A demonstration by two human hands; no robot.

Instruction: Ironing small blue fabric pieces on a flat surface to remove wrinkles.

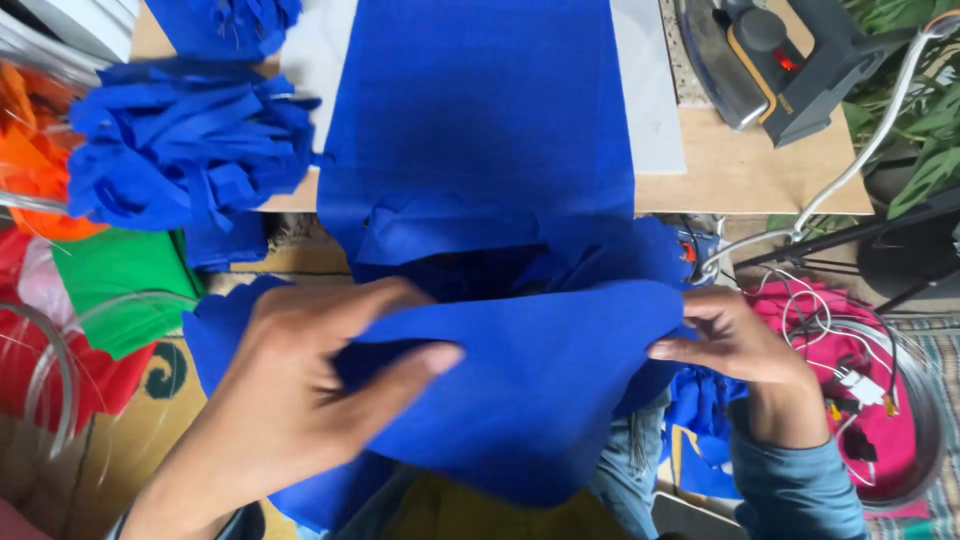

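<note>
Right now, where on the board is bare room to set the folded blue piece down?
Bare wood between the flat blue cloth and the iron. Left is crowded by the blue scrap pile. Both hands grip the blue piece.

left hand (300,385) pinching, right hand (735,340) pinching, wrists bent

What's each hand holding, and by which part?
Both hold the blue cloth: the left hand has its grip on the left part of the folded edge, the right hand pinches its right edge.
</note>
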